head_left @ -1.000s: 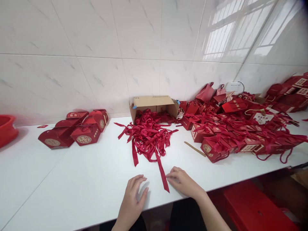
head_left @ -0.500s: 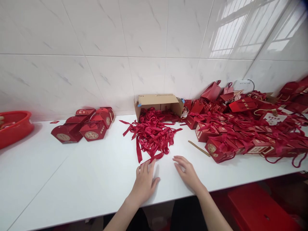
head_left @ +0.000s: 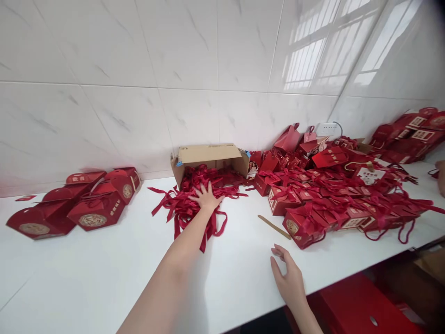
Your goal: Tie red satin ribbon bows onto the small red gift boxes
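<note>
My left hand (head_left: 206,198) is stretched far forward, its fingers spread flat on a heap of red ribbons (head_left: 187,208) that spills from a cardboard box (head_left: 208,155) lying on its side against the wall. My right hand (head_left: 289,274) rests open on the white table (head_left: 104,260) near its front edge, fingers flat, holding nothing. A thin wooden stick (head_left: 274,227) lies just beyond it.
A group of red gift boxes (head_left: 83,204) sits at the left. A large pile of red boxes and bags with ribbons (head_left: 340,195) covers the right side. A white socket (head_left: 328,129) is on the tiled wall. Another person's hand (head_left: 441,176) shows at the right edge.
My left arm has reached forward from the table's front onto the ribbon heap, pushing the loose ribbons toward the box. My right hand slid back to the right. The view shifted right.
</note>
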`<state>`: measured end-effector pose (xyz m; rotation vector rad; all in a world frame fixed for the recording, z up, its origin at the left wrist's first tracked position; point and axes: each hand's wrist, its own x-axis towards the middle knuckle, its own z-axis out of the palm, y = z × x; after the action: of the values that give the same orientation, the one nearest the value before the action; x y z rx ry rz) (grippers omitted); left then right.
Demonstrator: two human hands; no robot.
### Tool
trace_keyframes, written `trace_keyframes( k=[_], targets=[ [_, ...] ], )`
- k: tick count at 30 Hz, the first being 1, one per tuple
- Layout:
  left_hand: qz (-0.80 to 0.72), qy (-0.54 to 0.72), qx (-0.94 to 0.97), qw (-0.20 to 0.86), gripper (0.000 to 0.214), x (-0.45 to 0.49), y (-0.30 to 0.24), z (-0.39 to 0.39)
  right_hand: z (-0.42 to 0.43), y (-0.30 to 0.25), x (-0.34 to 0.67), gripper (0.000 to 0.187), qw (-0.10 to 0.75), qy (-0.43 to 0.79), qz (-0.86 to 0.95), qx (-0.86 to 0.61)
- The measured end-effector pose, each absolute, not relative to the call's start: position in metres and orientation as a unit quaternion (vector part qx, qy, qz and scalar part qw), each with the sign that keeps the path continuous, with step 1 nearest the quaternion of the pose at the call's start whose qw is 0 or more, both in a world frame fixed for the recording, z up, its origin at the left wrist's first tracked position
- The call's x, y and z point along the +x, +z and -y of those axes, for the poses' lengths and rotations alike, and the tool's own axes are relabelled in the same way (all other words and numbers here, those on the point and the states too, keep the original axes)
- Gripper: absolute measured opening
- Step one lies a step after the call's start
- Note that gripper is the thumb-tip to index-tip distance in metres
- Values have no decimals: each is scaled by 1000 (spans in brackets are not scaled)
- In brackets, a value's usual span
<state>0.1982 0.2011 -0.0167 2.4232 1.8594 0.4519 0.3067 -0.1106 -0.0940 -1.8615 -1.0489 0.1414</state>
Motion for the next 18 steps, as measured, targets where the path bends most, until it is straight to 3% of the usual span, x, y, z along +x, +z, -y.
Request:
trace_keyframes(
  k=[8,18],
  targets=[
    [-596,197,778,28,26,126,-14,-206,113,-94,309,40,488,85,406,-768],
    [-613,410,668,-99,30,27,128,-210,116,-90,308,47,490,96,366,-785]
  ],
)
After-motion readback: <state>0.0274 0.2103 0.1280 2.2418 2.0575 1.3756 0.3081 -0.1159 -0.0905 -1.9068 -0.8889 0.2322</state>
